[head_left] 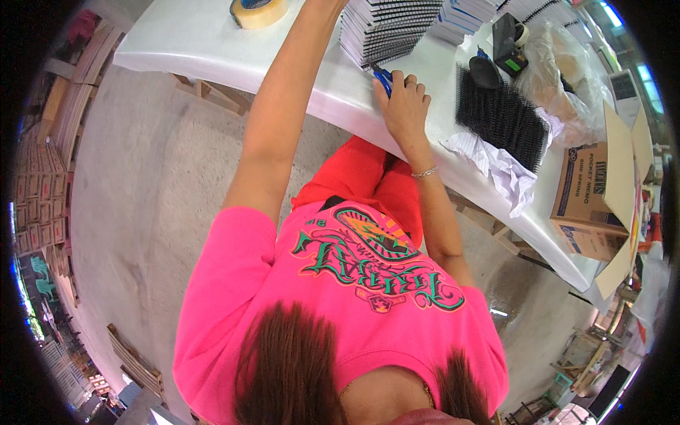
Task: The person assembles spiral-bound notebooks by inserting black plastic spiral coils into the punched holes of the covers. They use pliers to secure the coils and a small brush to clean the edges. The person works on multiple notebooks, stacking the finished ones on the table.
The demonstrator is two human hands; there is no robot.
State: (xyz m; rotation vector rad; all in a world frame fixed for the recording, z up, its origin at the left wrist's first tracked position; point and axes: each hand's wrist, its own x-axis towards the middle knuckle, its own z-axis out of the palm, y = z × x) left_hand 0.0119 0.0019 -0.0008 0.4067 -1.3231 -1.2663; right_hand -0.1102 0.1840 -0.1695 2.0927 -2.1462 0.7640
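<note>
My right hand is at the near edge of the white-covered table, closed around a small blue-handled hand tool that looks like pliers. The tool's dark tip points at the lower corner of a stack of notebooks with black spiral bindings. My left arm reaches past the left side of this stack. Only the wrist end of my left hand shows at the top edge, and its fingers are cut off from view.
A roll of tape lies at the far left. Right of my right hand are black binding coils on crumpled white paper, a black tape dispenser, a clear plastic bag and an open cardboard box. More notebooks stand behind.
</note>
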